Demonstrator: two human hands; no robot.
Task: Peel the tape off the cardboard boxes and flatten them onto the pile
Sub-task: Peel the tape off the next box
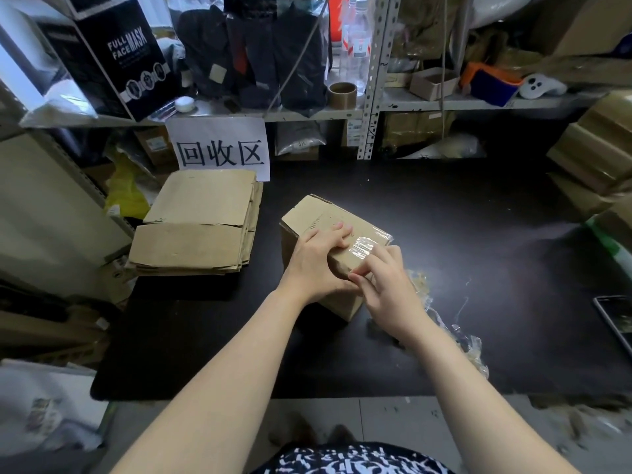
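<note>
A small cardboard box (307, 213) stands on the black mat (478, 234) in the middle of the table, with clear tape (366, 246) across its top near edge. My left hand (314, 265) grips the box's near left corner, its fingers lying over the top. My right hand (386, 285) pinches at the tape on the near edge, right beside the left thumb. A pile of flattened cardboard boxes (198, 224) lies to the left of the box.
Crumpled peeled tape (455, 330) lies on the mat to the right of my right arm. Taped boxes (598, 148) are stacked at the far right. A white sign (222, 148) hangs from the shelf behind the pile. A dark tablet (615, 316) sits at the right edge.
</note>
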